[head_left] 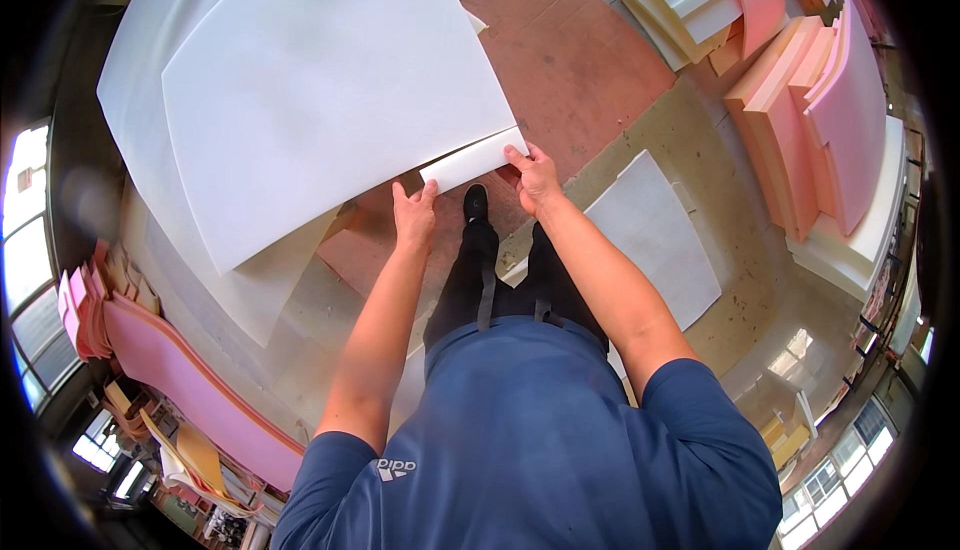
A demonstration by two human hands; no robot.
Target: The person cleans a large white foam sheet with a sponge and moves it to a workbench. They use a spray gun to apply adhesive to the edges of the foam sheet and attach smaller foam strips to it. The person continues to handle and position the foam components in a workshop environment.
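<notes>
A narrow white foam-like strip point(472, 162) lies along the near edge of a large white sheet point(340, 90), with a thin dark gap between them. My right hand point(538, 176) grips the strip's right end, thumb on top and fingers curled below. At the other end, my left hand point(414, 214) pinches the strip's lower left corner, its thumb against the edge and its index finger near the big sheet. What the fingers do underneath is hidden. Beneath the large sheet lies another broad white sheet point(140, 85).
Thick pink foam-like slabs point(790, 130) stand stacked at the right, with more white and pink pieces point(690, 0) at the far right. A white panel point(655, 235) lies on the floor by my right leg. Long pink sheets point(200, 390) stand at the left.
</notes>
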